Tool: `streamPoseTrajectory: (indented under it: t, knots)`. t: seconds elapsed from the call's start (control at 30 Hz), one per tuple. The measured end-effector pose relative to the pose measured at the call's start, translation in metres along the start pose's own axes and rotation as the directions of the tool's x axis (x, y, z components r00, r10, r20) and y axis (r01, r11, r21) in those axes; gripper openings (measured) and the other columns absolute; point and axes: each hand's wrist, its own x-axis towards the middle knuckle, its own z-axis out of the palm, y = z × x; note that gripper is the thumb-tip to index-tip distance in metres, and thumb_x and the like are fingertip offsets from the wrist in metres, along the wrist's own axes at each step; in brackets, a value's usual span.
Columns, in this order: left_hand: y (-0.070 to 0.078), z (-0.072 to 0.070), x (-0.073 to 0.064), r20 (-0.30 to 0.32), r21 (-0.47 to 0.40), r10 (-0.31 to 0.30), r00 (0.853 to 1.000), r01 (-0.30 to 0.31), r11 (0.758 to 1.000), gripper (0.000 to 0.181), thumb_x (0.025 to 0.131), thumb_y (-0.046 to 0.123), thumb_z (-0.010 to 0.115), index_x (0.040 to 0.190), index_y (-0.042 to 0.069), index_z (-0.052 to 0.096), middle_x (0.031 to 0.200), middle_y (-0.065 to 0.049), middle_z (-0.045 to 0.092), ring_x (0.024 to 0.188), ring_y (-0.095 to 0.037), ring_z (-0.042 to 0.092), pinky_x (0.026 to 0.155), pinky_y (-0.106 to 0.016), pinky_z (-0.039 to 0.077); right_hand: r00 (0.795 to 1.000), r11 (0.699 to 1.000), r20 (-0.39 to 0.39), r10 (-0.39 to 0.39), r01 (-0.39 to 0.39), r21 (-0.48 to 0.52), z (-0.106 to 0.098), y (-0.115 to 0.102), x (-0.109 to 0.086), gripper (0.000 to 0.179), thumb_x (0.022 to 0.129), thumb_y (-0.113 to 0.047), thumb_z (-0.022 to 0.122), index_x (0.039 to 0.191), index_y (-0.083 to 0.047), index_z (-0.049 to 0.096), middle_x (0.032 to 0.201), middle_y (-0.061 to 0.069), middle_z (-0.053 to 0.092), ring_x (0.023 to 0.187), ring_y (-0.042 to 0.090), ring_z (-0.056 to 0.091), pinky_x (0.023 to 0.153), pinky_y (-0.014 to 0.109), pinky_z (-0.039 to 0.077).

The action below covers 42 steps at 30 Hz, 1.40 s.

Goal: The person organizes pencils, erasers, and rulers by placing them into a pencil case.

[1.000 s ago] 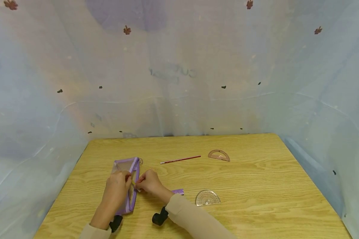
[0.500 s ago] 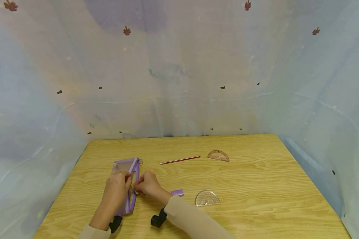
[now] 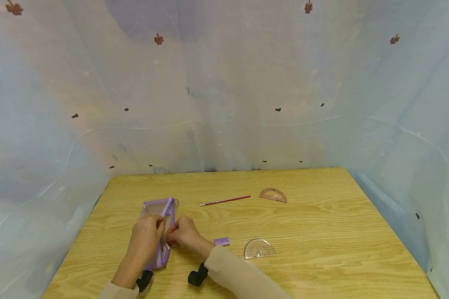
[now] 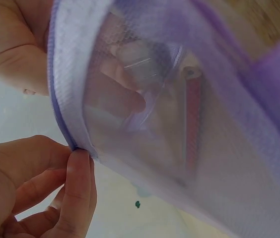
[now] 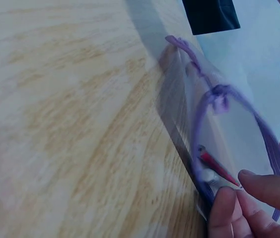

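Observation:
On the left of the table lies a see-through pencil case (image 3: 155, 206) with purple trim, its zip side open. My left hand (image 3: 146, 234) pinches one edge of the opening between thumb and fingers, as the left wrist view shows up close. The fingers of my right hand (image 3: 185, 232) reach into the opening and pinch a small pale object (image 3: 167, 246), largely covered by them; its kind is unclear. Inside the case is a red pencil (image 4: 193, 124), also visible beside the right fingertips in the right wrist view.
A red pencil (image 3: 225, 201) lies at the table's middle, with a pinkish protractor (image 3: 273, 198) to its right. Nearer me are a small purple block (image 3: 222, 241) and a clear protractor (image 3: 260, 248). Patterned cloth (image 3: 224, 141) hangs behind the wooden table (image 3: 340, 224).
My right hand has moved slightly left and deeper into the case. The yellow bit seen at its fingertips earlier is now hidden. My left hand keeps its place.

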Motion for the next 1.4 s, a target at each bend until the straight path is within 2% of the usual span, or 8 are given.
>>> streamPoseTrajectory:
  t: [0.1, 0.27, 0.87, 1.17, 1.4]
  knots:
    - [0.0, 0.0, 0.0, -0.005, 0.001, 0.008, 1.0, -0.008, 1.0, 0.006, 0.083, -0.005, 0.073, 0.087, -0.01, 0.072, 0.077, -0.018, 0.066, 0.068, -0.029, 0.065, 0.056, -0.04, 0.054, 1.0, 1.0, 0.008, 0.0, 0.0, 0.01, 0.0, -0.001, -0.001, 0.008, 0.081, 0.012, 0.073, 0.074, 0.009, 0.072, 0.06, 0.009, 0.067, 0.058, 0.033, 0.07, 0.053, 0.034, 0.058]
    - [0.0, 0.001, 0.0, -0.005, 0.0, 0.013, 1.0, -0.013, 1.0, 0.006, 0.083, -0.005, 0.073, 0.086, -0.01, 0.072, 0.076, -0.018, 0.067, 0.068, -0.029, 0.065, 0.056, -0.039, 0.054, 1.0, 1.0, 0.012, -0.001, 0.001, 0.005, -0.001, -0.002, -0.002, 0.007, 0.081, 0.012, 0.074, 0.075, 0.01, 0.072, 0.061, 0.01, 0.067, 0.059, 0.035, 0.07, 0.053, 0.035, 0.058]
    - [0.002, 0.0, 0.0, 0.004, -0.003, -0.005, 1.0, 0.005, 1.0, 0.007, 0.084, -0.004, 0.073, 0.088, -0.01, 0.072, 0.078, -0.019, 0.067, 0.069, -0.029, 0.065, 0.057, -0.041, 0.054, 1.0, 1.0, -0.014, 0.003, -0.003, 0.0, -0.009, 0.001, 0.0, 0.008, 0.081, 0.005, 0.078, 0.076, 0.007, 0.073, 0.063, 0.009, 0.069, 0.06, 0.033, 0.07, 0.054, 0.033, 0.058]
    - [0.003, 0.0, 0.0, 0.006, -0.008, -0.012, 1.0, 0.012, 1.0, 0.007, 0.084, -0.004, 0.073, 0.088, -0.009, 0.072, 0.078, -0.018, 0.067, 0.07, -0.03, 0.065, 0.058, -0.041, 0.055, 1.0, 1.0, 0.001, 0.014, -0.014, 0.018, -0.016, 0.001, 0.001, 0.004, 0.083, 0.007, 0.075, 0.079, 0.008, 0.073, 0.066, 0.009, 0.07, 0.063, 0.031, 0.071, 0.056, 0.033, 0.058]
    - [0.003, 0.001, 0.0, 0.012, -0.015, -0.019, 1.0, 0.02, 1.0, 0.007, 0.084, -0.004, 0.073, 0.089, -0.009, 0.072, 0.079, -0.018, 0.067, 0.07, -0.029, 0.065, 0.058, -0.04, 0.055, 1.0, 1.0, -0.015, 0.017, -0.017, 0.009, -0.02, 0.002, 0.001, 0.004, 0.083, 0.007, 0.075, 0.08, 0.008, 0.073, 0.065, 0.009, 0.069, 0.062, 0.033, 0.07, 0.054, 0.033, 0.058]
